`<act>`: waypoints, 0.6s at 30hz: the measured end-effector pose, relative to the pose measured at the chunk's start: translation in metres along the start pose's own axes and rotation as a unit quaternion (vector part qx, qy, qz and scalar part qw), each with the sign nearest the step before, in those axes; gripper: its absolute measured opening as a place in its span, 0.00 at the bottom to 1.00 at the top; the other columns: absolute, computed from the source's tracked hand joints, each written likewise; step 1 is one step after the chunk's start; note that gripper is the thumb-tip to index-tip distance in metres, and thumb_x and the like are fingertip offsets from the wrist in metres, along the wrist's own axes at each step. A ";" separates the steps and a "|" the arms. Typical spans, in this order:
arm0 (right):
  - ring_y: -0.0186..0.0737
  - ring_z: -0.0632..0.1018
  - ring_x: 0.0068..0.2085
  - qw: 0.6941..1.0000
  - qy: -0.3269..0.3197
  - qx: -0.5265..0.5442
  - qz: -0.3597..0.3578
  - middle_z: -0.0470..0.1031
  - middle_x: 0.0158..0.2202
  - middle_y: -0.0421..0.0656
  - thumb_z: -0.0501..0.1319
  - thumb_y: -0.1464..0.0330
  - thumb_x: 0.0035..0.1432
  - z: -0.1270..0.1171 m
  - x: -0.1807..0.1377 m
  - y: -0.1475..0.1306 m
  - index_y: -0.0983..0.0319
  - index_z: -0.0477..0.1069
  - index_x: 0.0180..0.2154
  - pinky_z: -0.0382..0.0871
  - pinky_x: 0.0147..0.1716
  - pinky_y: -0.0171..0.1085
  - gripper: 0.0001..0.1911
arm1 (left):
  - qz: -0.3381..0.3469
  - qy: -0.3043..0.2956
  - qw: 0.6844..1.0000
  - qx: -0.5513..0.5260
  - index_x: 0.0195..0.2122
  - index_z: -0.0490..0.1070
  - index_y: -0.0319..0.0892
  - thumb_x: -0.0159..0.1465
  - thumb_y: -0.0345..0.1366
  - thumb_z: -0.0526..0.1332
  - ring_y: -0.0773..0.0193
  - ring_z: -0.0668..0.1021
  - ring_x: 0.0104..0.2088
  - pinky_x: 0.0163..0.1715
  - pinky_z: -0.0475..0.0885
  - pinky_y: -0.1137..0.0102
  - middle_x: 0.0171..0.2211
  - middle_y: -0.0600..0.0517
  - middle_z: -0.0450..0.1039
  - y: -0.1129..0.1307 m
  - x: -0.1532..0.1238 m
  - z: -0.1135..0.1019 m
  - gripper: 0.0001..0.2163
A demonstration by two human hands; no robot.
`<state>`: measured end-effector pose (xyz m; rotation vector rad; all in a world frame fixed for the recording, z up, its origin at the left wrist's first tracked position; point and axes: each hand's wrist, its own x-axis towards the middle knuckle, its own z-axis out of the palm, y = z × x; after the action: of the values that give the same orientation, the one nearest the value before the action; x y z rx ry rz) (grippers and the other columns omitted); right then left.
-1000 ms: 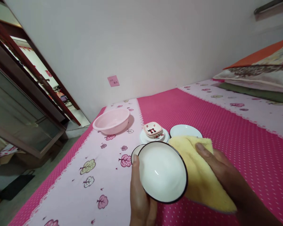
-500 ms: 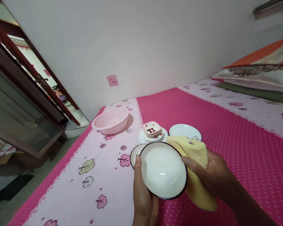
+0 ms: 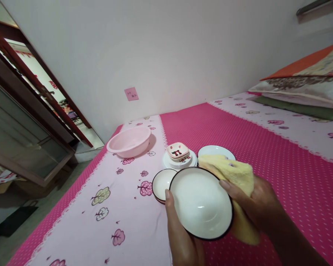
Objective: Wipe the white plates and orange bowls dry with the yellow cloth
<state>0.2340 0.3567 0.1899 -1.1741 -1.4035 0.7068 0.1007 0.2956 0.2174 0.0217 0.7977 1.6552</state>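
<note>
A white bowl (image 3: 201,203) with a dark rim is tilted toward me above the bed. My left hand (image 3: 181,234) grips its left edge, thumb over the rim and fingers underneath. My right hand (image 3: 255,199) is closed on a yellow cloth (image 3: 235,173), holding it against the bowl's right side with the thumb near the rim. Behind the held bowl, another dark-rimmed bowl (image 3: 162,183) sits on the bed, partly covered. Farther back is a stack of white plates (image 3: 168,162) with a small square patterned bowl (image 3: 177,150) on top. A dark-rimmed plate (image 3: 215,149) lies partly behind the cloth.
A pink basin (image 3: 130,142) stands on the bed at the back left. The pink patterned bedspread (image 3: 122,207) lies under everything. Pillows (image 3: 305,81) are piled at the far right. A wall (image 3: 183,55) rises behind, and a doorway (image 3: 80,122) is on the left.
Both hands have shifted slightly right with the bowl and cloth. More of the bowl lying behind now shows.
</note>
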 end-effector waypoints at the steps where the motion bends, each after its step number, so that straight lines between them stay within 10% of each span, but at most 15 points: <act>1: 0.59 0.86 0.43 1.000 -0.007 0.012 0.014 0.86 0.44 0.45 0.66 0.46 0.55 0.001 0.001 0.000 0.56 0.81 0.48 0.85 0.39 0.46 0.27 | 0.004 -0.005 1.000 0.001 0.57 0.78 0.39 0.70 0.53 0.58 0.48 0.81 0.56 0.57 0.76 0.59 0.53 0.41 0.82 -0.001 -0.002 0.001 0.25; 18: 0.57 0.85 0.47 0.998 -0.024 0.050 0.000 0.85 0.47 0.42 0.67 0.49 0.55 0.007 -0.004 -0.006 0.54 0.80 0.50 0.85 0.43 0.46 0.25 | 0.032 0.033 0.999 -0.002 0.56 0.78 0.39 0.71 0.50 0.57 0.48 0.83 0.53 0.57 0.76 0.58 0.49 0.41 0.84 0.007 -0.003 0.008 0.23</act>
<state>0.2256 0.3522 0.1929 -1.0842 -1.3915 0.8011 0.0985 0.2966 0.2279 -0.0091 0.8509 1.7260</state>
